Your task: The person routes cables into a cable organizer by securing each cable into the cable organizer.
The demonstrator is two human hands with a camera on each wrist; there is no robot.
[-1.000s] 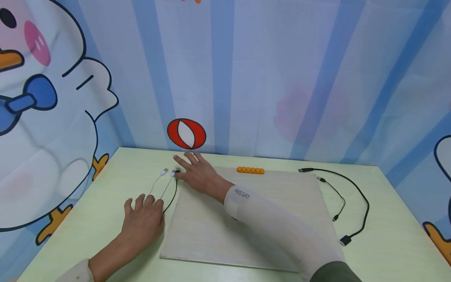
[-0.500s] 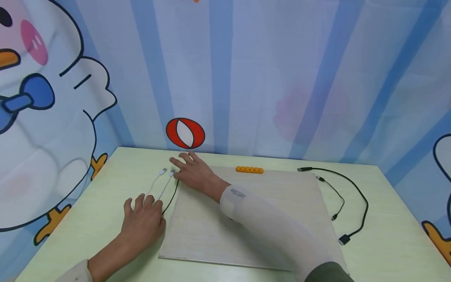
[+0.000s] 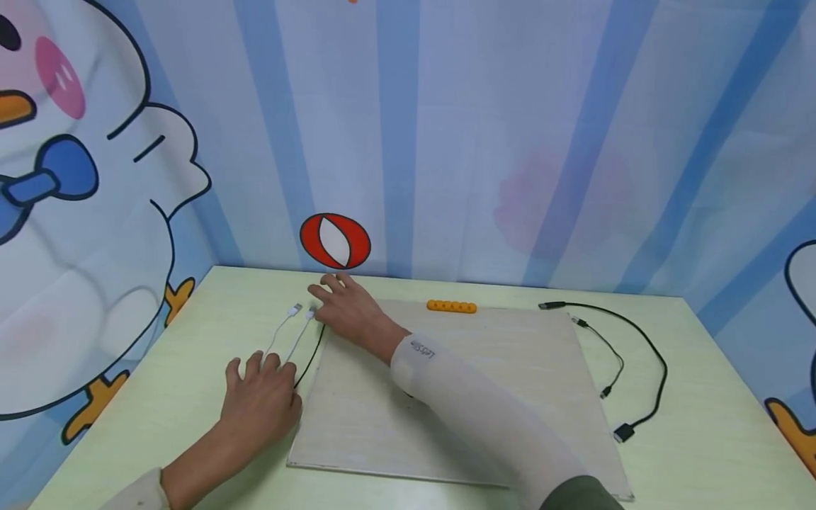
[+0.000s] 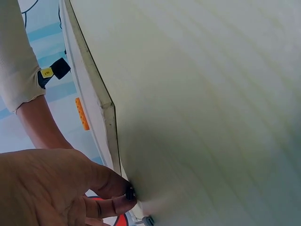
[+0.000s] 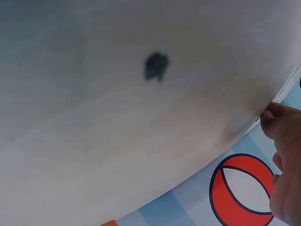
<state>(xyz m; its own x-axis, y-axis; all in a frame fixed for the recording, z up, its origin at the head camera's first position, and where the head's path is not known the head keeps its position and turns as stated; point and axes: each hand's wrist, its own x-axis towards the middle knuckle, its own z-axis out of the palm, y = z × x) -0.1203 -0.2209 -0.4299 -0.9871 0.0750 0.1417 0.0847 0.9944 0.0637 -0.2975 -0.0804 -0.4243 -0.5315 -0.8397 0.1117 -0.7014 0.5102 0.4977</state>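
A thin black cable runs along the left edge of a pale board in the head view. Its near end is a small black plug, which my left hand pinches between thumb and finger. At the board's far left corner, the fingertips of my right hand pinch the cable's other end and cover its plug. Left of the black cable lie two white USB cables, their metal plugs pointing away from me and their near ends hidden behind my left hand.
An orange strip with small bumps lies at the board's back edge. To the right of the board are a short black cable and a longer, thicker black cable. A patterned cloth backdrop rises behind the table.
My right hand has shifted slightly left and now covers the black cable's far plug, which showed beside its fingers one second ago. The left hand has stayed almost still.
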